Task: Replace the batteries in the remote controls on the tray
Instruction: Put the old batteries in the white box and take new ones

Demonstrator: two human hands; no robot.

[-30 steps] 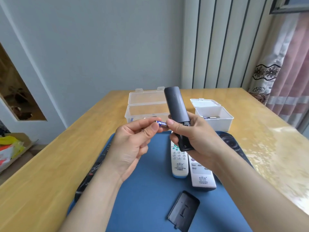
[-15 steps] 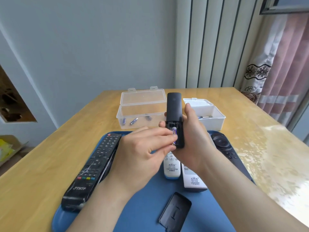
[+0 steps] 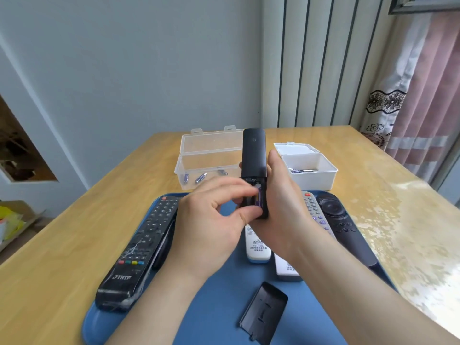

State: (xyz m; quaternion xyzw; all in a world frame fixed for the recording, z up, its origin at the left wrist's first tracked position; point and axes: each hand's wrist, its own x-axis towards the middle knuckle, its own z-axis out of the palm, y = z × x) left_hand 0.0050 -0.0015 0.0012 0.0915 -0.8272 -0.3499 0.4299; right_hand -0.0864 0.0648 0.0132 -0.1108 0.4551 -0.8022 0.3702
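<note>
Slim black remote [image 3: 254, 155] held over blue tray [image 3: 219, 307], centre frame; compartment open, battery [image 3: 259, 198] in it.
Tabletop [image 3: 74, 245] carries the tray across the lower centre. Clear box [image 3: 209, 165] with loose batteries sits behind it, upper centre. Long black remote [image 3: 146, 245] lies at the tray's left edge. Right hand [image 3: 281, 215] wraps round the slim black remote from the right. Left hand [image 3: 211, 225], fingers curled, pinches the purple battery lying in the compartment's right slot. Battery cover [image 3: 263, 312] lies loose on the tray, bottom centre.

On the table [image 3: 74, 245], remotes [image 3: 139, 245] and, nearer, a cover [image 3: 263, 311] lie on the tray [image 3: 224, 307]; behind it, 2 boxes [image 3: 206, 168] hold batteries [image 3: 200, 178].
</note>
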